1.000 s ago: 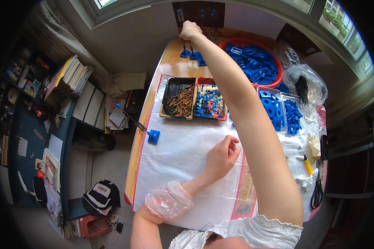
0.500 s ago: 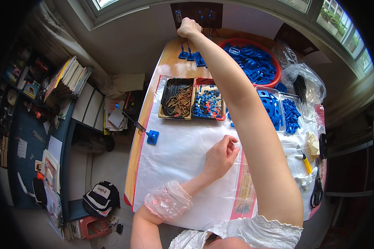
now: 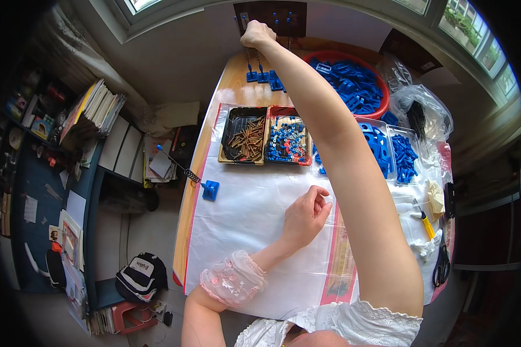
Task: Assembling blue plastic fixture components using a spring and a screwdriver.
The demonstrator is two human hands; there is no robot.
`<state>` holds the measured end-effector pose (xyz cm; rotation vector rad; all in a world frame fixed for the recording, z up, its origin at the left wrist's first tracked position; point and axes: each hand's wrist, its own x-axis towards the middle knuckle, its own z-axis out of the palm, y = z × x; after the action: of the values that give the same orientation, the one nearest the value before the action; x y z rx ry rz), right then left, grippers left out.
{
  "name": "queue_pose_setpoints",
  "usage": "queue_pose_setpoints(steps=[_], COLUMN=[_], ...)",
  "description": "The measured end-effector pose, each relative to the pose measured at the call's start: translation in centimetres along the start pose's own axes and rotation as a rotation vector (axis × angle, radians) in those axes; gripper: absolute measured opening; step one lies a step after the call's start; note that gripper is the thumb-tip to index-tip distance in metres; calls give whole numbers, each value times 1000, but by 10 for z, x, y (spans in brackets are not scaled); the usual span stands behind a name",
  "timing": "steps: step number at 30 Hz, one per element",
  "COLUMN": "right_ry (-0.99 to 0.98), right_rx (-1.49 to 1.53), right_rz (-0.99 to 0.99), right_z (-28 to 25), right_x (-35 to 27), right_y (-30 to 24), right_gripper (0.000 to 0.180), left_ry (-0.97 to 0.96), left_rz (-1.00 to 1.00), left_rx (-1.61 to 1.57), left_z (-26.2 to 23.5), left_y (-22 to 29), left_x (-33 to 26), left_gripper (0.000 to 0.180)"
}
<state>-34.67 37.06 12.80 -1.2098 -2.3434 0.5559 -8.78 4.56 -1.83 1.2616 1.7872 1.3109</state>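
At the far end of the table, my right hand (image 3: 257, 34) is closed among several upright spring stands with blue bases (image 3: 263, 76). Its fingers face away, so what they grip is hidden. My left hand (image 3: 307, 218) hovers over or rests on the white sheet (image 3: 243, 225), its fingers loosely curled, thumb apart and nothing visible in it. One spring stand (image 3: 210, 190) with a blue base lies by the left table edge, its coil and blue tip jutting past the edge. Ahead of my left hand are a tray of brass-coloured screws (image 3: 248, 141) and a tray of small blue, white and red parts (image 3: 288, 141).
A red basin (image 3: 386, 92) heaped with blue plastic parts stands at the far right. Clear boxes hold blue blocks (image 3: 376, 141) and small blue pieces (image 3: 405, 159). A yellow-handled tool (image 3: 427, 226) and black scissors (image 3: 441, 267) lie at the right edge.
My right hand has shifted slightly left and farther away among the stands. My left hand stays nearly where it was; the whole view has drifted slightly.
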Motion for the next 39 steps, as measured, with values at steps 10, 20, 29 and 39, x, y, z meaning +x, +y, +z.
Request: queue_pose_setpoints(steps=[10,20,29,39], right_ry=[40,415,288,-167], right_rx=[151,311,706,715], right_rz=[-53,-379,-657,-495], right_z=[-8,-63,-126,-190], right_x=[-3,-85,-261,-461], right_y=[-16,-19,43,125], right_gripper=[39,33,18,22], left_ry=[20,44,-2,55], left_rz=[-23,6,6,162], left_rx=[10,31,2,88], left_z=[-1,2,7,11], left_y=[-4,-7,-7,-12], left_x=[-2,-5,-2,-4], left_gripper=[19,20,22,21])
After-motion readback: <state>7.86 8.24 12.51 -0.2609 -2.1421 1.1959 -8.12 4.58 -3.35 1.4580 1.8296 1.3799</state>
